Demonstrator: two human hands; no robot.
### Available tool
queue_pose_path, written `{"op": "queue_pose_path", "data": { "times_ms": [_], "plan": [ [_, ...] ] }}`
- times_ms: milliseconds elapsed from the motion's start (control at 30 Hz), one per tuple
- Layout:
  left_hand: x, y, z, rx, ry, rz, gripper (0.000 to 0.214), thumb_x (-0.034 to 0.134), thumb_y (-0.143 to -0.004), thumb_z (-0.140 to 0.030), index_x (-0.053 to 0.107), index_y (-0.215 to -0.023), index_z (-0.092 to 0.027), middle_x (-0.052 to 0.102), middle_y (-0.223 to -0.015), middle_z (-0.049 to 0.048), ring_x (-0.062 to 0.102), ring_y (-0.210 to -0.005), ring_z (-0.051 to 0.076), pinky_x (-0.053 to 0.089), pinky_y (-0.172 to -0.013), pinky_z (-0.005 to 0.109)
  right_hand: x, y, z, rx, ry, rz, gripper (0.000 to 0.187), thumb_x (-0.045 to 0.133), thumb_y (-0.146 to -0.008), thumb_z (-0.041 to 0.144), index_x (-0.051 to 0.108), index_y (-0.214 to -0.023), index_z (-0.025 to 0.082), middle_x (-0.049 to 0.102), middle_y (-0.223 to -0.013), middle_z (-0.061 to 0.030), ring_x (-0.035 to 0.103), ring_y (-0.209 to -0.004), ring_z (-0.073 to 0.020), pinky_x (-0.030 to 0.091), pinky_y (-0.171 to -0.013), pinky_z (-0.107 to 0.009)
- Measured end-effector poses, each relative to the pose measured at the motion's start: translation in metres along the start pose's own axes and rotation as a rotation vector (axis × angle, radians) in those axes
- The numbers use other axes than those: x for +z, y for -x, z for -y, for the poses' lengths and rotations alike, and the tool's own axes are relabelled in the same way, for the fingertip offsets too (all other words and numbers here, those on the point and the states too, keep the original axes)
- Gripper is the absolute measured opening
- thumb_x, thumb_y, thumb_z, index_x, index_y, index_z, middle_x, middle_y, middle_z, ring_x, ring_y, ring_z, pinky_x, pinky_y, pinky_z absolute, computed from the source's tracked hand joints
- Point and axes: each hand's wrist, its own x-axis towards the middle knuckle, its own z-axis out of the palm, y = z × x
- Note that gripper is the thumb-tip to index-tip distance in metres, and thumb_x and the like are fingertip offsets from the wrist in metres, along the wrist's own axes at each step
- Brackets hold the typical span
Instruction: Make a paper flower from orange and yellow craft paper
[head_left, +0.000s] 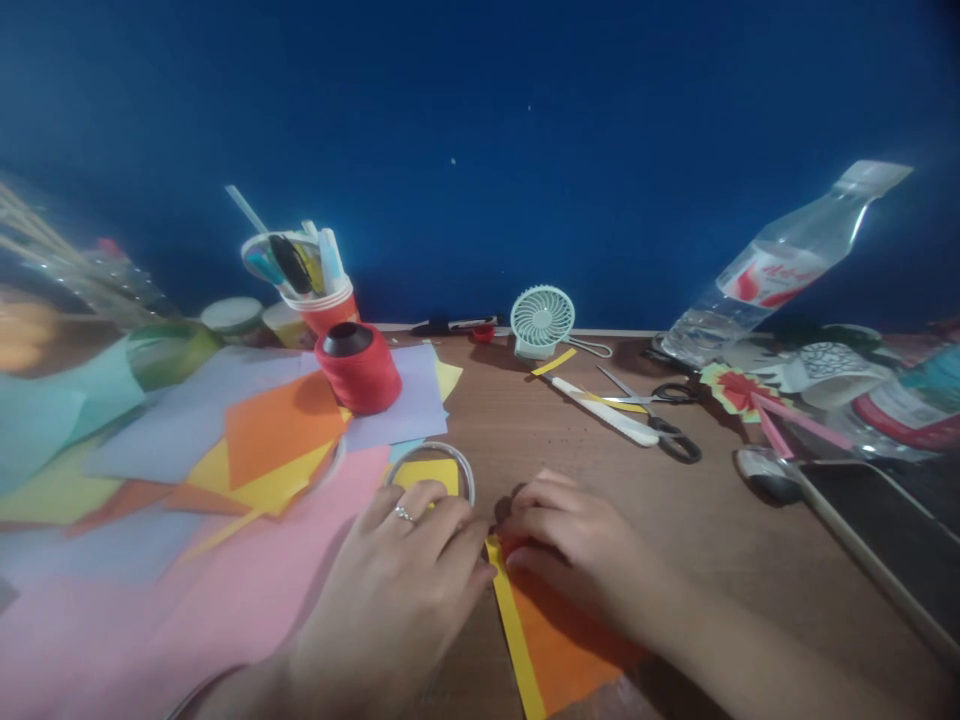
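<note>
Many loose sheets (217,590) of pink, lavender, yellow and orange paper are spreading over the table toward ten o'clock, with a red thread spool (358,375) standing on them at eleven. Next along, the left hand (401,575) is wearing a ring, its bent fingers reaching to the far end of a yellow strip (516,630); whether they are gripping it, I cannot tell. That narrow, straight strip is running down the left edge of an orange sheet (562,650), which is lying on the table at the near middle, toward six o'clock. The sheet is looking flat and bright, darkening where shadow is falling across it, and a small redder patch is showing at its far end. The right hand (581,535) is curling its fingers over that end; their hold is staying hidden. Black-handled scissors (684,447) are lying toward one o'clock, and a phone (892,545) is resting between two and three.
</note>
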Motion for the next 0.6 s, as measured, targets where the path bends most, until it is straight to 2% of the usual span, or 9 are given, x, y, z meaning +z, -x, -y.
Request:
{"op": "queue_pose_path", "data": {
  "times_ms": [233,433,600],
  "plan": [
    [0.0029,0.0,0.0006,0.012,0.073,0.032,0.015,0.045,-0.085,-0.02,0.058,-0.078,-0.02,0.057,-0.076,0.0007,0.049,-0.079,0.021,0.033,-0.068,0.038,0.0039,0.0024,0.0014,-0.051,-0.047,-0.016,0.009,0.054,-0.078,0.013,0.059,-0.081,0.02,0.058,-0.081,-0.0001,0.049,-0.08,-0.014,0.039,-0.071,-0.027],
    [0.0026,0.0022,0.003,0.043,0.083,0.1,0.013,0.046,-0.082,-0.017,0.058,-0.077,-0.018,0.055,-0.075,0.0033,0.049,-0.081,0.02,0.036,-0.07,0.036,0.0058,0.0025,0.0063,0.042,-0.05,-0.051,0.014,0.056,-0.077,0.014,0.058,-0.089,0.021,0.057,-0.087,-0.0002,0.05,-0.08,-0.0133,0.04,-0.071,-0.026],
    [0.0017,-0.0003,-0.0003,-0.027,0.112,0.065,0.013,0.046,-0.083,-0.021,0.058,-0.077,-0.018,0.054,-0.075,0.0033,0.048,-0.079,0.021,0.036,-0.068,0.036,0.005,0.0024,0.004,-0.029,0.018,-0.007,0.009,0.052,-0.081,0.018,0.06,-0.081,0.02,0.057,-0.082,-0.0011,0.05,-0.08,-0.0147,0.039,-0.07,-0.028]
  ]
}}
